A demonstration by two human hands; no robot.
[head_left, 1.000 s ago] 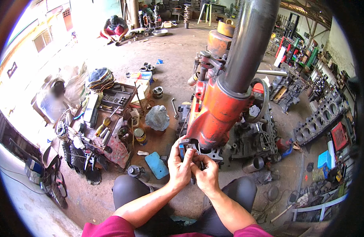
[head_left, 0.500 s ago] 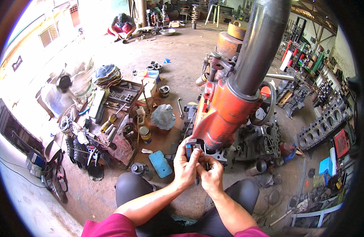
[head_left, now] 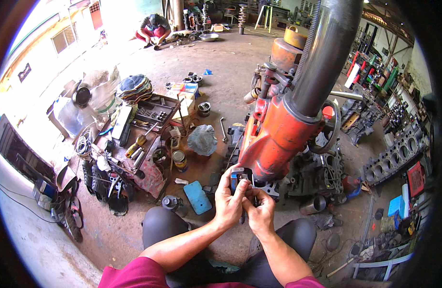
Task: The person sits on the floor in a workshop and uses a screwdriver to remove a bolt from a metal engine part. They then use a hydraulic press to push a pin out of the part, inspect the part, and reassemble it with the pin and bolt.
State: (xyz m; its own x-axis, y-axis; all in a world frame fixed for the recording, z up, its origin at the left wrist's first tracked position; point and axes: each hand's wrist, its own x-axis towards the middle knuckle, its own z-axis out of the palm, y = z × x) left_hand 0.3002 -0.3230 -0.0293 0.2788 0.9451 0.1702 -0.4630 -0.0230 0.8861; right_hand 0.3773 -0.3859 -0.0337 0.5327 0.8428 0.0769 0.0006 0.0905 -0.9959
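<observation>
Holding a small blue and metal part (head_left: 239,178) with its fingers closed around it, the left hand (head_left: 229,201) is raised just under the lower end of the big red machine housing (head_left: 278,139), and the right hand (head_left: 260,211) touches it from the right, its fingers pinched on the lower side of the same part. On the workshop floor (head_left: 221,86), a blue flat pad (head_left: 198,197) lies left of the hands, near a tin can (head_left: 179,160) and a grey cloth bundle (head_left: 203,139), while an engine block (head_left: 393,158) lies near the right edge of the floor.
</observation>
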